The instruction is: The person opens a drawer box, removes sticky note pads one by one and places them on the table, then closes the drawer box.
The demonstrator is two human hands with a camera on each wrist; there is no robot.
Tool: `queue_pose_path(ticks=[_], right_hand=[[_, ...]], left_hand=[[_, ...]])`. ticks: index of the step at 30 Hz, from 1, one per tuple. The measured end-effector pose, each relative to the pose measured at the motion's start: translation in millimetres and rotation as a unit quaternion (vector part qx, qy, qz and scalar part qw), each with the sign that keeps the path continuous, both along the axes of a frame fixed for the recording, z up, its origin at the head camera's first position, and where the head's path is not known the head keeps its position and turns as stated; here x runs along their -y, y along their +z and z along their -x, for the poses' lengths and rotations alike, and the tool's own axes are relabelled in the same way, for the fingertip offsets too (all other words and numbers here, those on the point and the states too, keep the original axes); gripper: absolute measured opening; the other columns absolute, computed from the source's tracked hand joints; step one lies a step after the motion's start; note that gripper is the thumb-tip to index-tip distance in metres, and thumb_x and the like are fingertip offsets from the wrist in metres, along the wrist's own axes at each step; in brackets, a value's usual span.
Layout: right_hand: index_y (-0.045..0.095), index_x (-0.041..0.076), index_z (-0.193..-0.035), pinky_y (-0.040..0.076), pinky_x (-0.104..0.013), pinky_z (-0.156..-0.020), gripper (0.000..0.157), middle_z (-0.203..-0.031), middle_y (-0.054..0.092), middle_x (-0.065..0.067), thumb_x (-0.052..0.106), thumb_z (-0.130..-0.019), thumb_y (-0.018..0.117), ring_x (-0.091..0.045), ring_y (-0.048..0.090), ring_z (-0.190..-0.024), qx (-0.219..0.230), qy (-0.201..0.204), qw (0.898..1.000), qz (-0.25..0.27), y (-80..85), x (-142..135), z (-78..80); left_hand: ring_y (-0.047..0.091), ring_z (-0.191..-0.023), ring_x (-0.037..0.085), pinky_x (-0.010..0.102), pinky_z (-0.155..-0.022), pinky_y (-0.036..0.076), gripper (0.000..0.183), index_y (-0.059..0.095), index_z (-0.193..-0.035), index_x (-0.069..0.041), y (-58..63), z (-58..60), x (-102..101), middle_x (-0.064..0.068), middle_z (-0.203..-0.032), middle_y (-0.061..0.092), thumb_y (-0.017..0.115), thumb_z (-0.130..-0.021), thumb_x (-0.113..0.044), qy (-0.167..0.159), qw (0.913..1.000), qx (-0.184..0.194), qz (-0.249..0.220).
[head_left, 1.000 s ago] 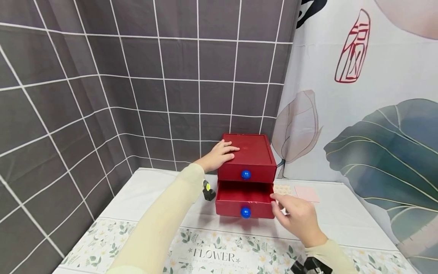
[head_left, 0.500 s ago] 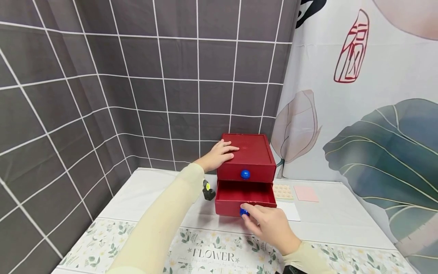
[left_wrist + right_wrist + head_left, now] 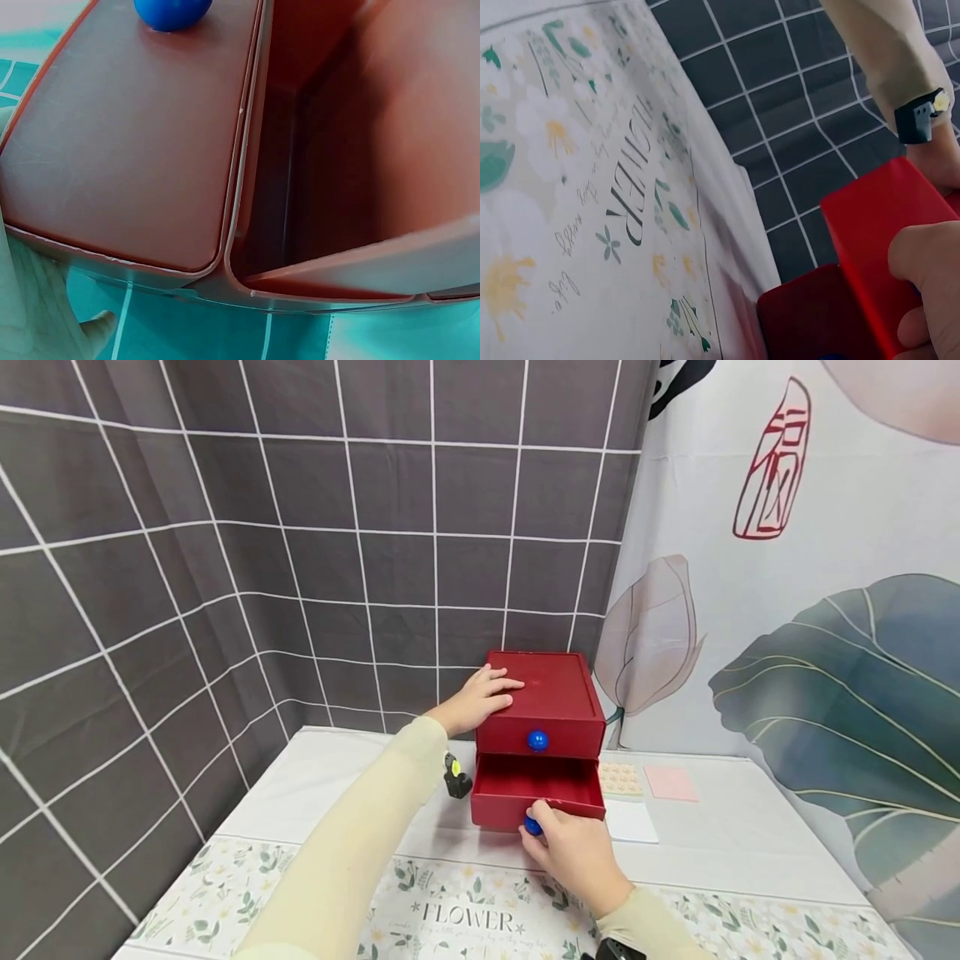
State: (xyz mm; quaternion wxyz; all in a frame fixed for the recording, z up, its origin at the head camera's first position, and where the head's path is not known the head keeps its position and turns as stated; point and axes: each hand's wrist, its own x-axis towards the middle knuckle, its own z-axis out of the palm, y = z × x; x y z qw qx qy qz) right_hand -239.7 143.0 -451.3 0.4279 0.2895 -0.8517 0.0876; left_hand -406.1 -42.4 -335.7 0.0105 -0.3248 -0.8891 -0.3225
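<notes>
A dark red two-drawer box (image 3: 555, 689) stands toward the back of the table. Its upper drawer (image 3: 498, 740) is closed and carries a blue knob (image 3: 537, 740). The lower drawer (image 3: 495, 814) is pulled out, and the part of its inside that shows holds nothing. My left hand (image 3: 480, 697) rests with spread fingers on the top's left edge, partly seen in the left wrist view. At the lower drawer's front, my right hand (image 3: 573, 852) pinches the blue knob (image 3: 532, 825) between thumb and fingers. In the right wrist view the hand mostly hides that knob.
Right of the box lie a white sheet (image 3: 632, 822), a beige patterned card (image 3: 620, 780) and a pink square sheet (image 3: 671, 783). A flower-print cloth (image 3: 465, 902) runs along the table's front. A dark gridded curtain (image 3: 390, 568) hangs behind and at left.
My right hand has moved left from the lower drawer's right side to its knob and taken hold of it, uncovering the white sheet. My left hand stays in place.
</notes>
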Motion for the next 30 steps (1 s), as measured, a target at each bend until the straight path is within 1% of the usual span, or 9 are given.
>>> queue_pose_path(ticks=[4,7,13,21,23,27,30], right_hand=[[0.052,0.017,-0.08,0.035,-0.019,-0.035,0.024,-0.058,0.057,0.009,0.028,-0.071,0.072,-0.008,0.051,-0.042,-0.008,-0.006,1.0,-0.001,-1.3,0.1,2.4],[0.052,0.017,-0.082,0.033,-0.018,-0.036,0.023,-0.057,0.055,0.009,0.028,-0.072,0.07,-0.008,0.049,-0.042,-0.006,-0.016,1.0,-0.005,-1.3,0.5,4.9],[0.053,0.017,-0.085,0.037,-0.021,-0.038,0.022,-0.062,0.058,0.008,0.03,-0.074,0.068,-0.008,0.051,-0.046,0.008,-0.034,0.999,0.001,-1.2,0.5,14.5],[0.054,0.018,-0.088,0.042,-0.024,-0.042,0.021,-0.071,0.064,0.007,0.032,-0.077,0.067,-0.01,0.055,-0.05,0.029,-0.047,0.998,0.014,-2.5,-1.3,29.6],[0.055,0.019,-0.089,0.042,-0.024,-0.043,0.021,-0.072,0.065,0.007,0.032,-0.077,0.067,-0.01,0.056,-0.051,0.035,-0.053,0.998,0.016,-2.9,-1.8,33.7],[0.056,0.02,-0.09,0.04,-0.022,-0.043,0.021,-0.069,0.061,0.008,0.032,-0.078,0.068,-0.009,0.053,-0.051,0.041,-0.06,0.997,0.017,-3.8,-2.8,40.2],[0.058,0.02,-0.091,0.039,-0.022,-0.043,0.02,-0.067,0.06,0.009,0.031,-0.078,0.068,-0.008,0.052,-0.051,0.041,-0.059,0.997,0.022,-3.8,-2.8,44.0]], left_hand=[[0.002,-0.138,0.02,0.049,-0.107,0.015,0.041,0.05,-0.133,-0.028,0.4,-1.2,0.3,0.001,-0.147,0.027,0.048,-0.092,-0.034,-0.002,1.0,0.001,0.005],[0.002,-0.138,0.02,0.05,-0.107,0.015,0.041,0.05,-0.133,-0.028,0.3,-1.9,0.8,0.001,-0.147,0.027,0.049,-0.092,-0.034,-0.001,1.0,-0.001,0.006],[0.002,-0.138,0.02,0.05,-0.107,0.016,0.04,0.05,-0.133,-0.028,1.2,-3.5,0.5,0.002,-0.147,0.028,0.048,-0.093,-0.034,-0.004,1.0,-0.005,-0.002],[0.001,-0.138,0.019,0.049,-0.107,0.016,0.04,0.05,-0.133,-0.027,0.4,-3.4,0.1,0.002,-0.147,0.027,0.047,-0.093,-0.034,-0.006,1.0,-0.005,-0.002],[0.002,-0.138,0.019,0.05,-0.106,0.016,0.04,0.05,-0.133,-0.027,0.1,-2.9,-0.1,0.002,-0.147,0.027,0.048,-0.093,-0.034,-0.006,1.0,-0.005,-0.003],[0.001,-0.138,0.02,0.05,-0.106,0.015,0.04,0.05,-0.132,-0.027,-0.4,-2.3,0.0,0.002,-0.147,0.027,0.048,-0.093,-0.034,-0.007,0.9999,-0.001,-0.008],[0.001,-0.138,0.02,0.05,-0.106,0.015,0.04,0.05,-0.132,-0.027,-0.5,-2.3,0.2,0.002,-0.147,0.027,0.048,-0.093,-0.034,-0.008,0.9999,-0.005,-0.009]])
